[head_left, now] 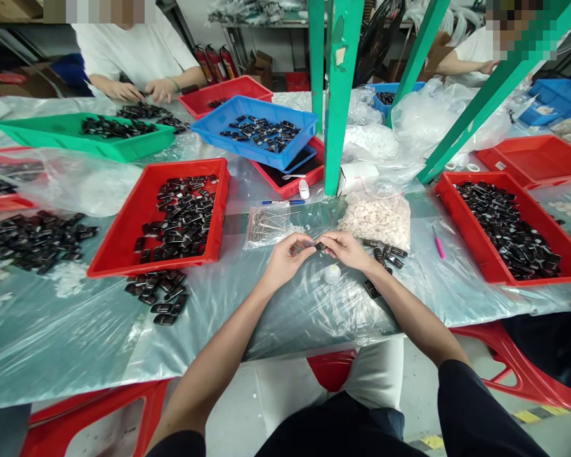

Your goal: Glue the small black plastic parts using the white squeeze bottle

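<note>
Over the middle of the table, my left hand (290,255) and my right hand (346,249) meet at the fingertips. Between them is a small glossy black plastic piece (320,247). My right fingers pinch its right side, and my left thumb and forefinger close at its left end. Part of the piece is hidden by the fingers. Just below sits a small round white container (332,273). Several similar black pieces (389,255) lie beside my right wrist. A clear bag of small cream-coloured parts (375,221) rests behind my right hand, and a bag of thin sticks (268,223) behind my left.
Red trays of black pieces stand left (95,266) and right (497,279). A loose pile of black pieces (159,293) lies by the left tray. Green posts (339,95) rise behind the bags. A pink pen (438,244) lies at right. Other people work across the table.
</note>
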`<state>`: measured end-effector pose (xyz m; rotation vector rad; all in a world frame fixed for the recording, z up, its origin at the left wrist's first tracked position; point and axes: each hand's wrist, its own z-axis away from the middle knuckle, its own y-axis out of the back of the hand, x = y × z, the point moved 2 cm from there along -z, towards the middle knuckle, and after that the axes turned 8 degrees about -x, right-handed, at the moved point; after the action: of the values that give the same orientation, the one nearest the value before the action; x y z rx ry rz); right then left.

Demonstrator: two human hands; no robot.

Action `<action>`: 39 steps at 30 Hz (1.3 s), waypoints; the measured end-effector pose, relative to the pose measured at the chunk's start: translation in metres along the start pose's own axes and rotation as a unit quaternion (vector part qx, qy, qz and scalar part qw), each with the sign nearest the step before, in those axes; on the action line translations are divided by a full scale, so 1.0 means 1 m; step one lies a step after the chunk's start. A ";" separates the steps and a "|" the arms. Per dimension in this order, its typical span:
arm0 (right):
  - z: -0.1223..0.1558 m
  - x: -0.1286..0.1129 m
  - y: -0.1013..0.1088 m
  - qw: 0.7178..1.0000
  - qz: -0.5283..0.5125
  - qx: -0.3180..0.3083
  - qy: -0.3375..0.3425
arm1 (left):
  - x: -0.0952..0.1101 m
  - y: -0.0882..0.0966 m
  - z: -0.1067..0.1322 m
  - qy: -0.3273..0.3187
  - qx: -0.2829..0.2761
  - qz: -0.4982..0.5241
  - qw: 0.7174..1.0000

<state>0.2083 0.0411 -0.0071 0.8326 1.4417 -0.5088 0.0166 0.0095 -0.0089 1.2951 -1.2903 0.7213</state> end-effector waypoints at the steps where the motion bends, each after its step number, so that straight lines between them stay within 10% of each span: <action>1: 0.000 0.000 0.000 1.000 -0.004 -0.001 -0.001 | 0.000 0.000 0.000 0.001 0.004 0.000 1.000; 11: -0.002 0.006 0.002 0.993 -0.113 0.029 -0.023 | -0.004 0.005 -0.002 0.016 0.076 0.068 0.995; 26: -0.002 0.004 0.012 0.990 -0.078 0.109 -0.032 | 0.000 0.000 0.003 -0.046 0.002 -0.229 0.972; 39: -0.017 -0.074 -0.001 0.989 0.072 0.116 0.048 | 0.004 -0.002 0.002 -0.061 0.002 -0.301 0.952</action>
<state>0.1890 0.0407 0.0668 1.1520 1.4135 -0.5379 0.0189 0.0059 -0.0061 1.6456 -0.9060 0.2124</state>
